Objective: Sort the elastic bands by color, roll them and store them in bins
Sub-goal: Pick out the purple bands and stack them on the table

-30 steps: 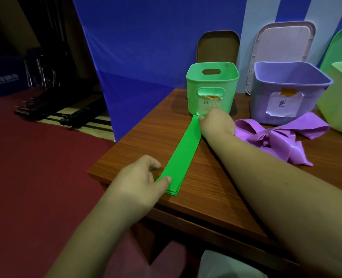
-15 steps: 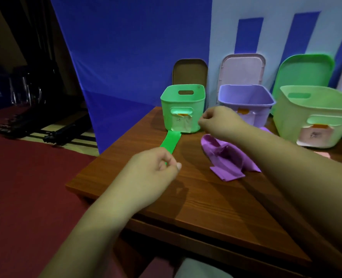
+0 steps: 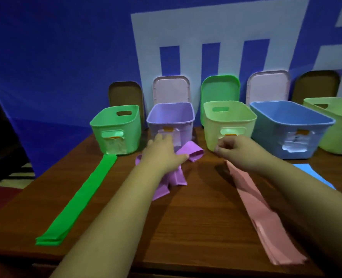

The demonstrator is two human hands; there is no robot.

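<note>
- Left hand (image 3: 163, 152), on my remote feed, lies with fingers fairly straight and spread over the crumpled purple band (image 3: 192, 151); I see no grip.
- Right hand (image 3: 236, 150) has its fingers curled at the far end of the pink band (image 3: 266, 217); I cannot tell whether it pinches it.
- Green band (image 3: 82, 197) lies flat and straight on the wooden table (image 3: 196, 217), its far end at the foot of the green bin (image 3: 134, 137).
- Purple band sits just in front of the purple bin (image 3: 186, 125).
- Pink band lies flat, its far end near the pale green bin (image 3: 212, 133).
- Blue bin (image 3: 270, 137) stands further right, with a blue band (image 3: 310, 173) on the table in front of it.
</note>
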